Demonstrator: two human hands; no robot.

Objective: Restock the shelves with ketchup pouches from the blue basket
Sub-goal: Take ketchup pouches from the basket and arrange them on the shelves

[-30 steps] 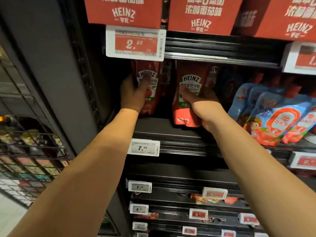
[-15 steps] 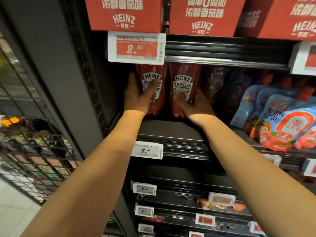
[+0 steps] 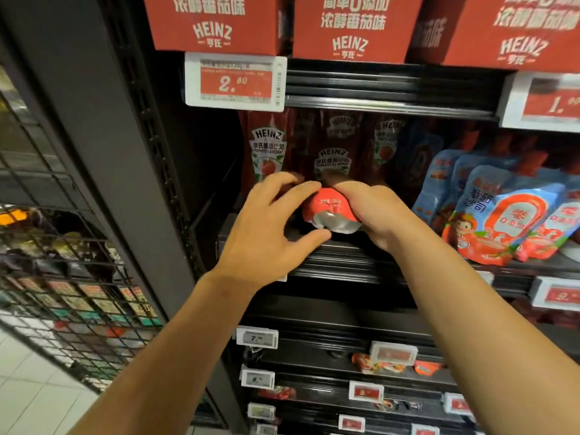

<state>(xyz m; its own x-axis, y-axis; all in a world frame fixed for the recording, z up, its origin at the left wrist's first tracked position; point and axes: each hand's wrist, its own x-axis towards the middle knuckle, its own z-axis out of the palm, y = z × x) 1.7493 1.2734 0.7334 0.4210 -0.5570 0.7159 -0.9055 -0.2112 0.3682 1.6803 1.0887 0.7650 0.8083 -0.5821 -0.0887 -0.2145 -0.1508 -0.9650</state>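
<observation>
Half a second ago both hands were pressed against upright pouches deep under the 2.60 price tag (image 3: 235, 81); now they have drawn forward to the shelf (image 3: 345, 262) edge below that tag. The right hand (image 3: 373, 211) grips one tilted ketchup pouch (image 3: 329, 211), while the left hand (image 3: 270, 227) curls loosely beside it, fingertips touching it. Behind stand at least three red pouches (image 3: 268, 149); right of the tag, about four blue pouches (image 3: 502, 215).

Glossy red plastic on ketchup pouch (image 3: 331, 211), silvery foil at base. Shiny blue film on pouches (image 3: 502, 215) at right. Matt dark metal for shelf (image 3: 392, 92); matt red cardboard above (image 3: 216, 23); wire mesh (image 3: 62, 277) left.
</observation>
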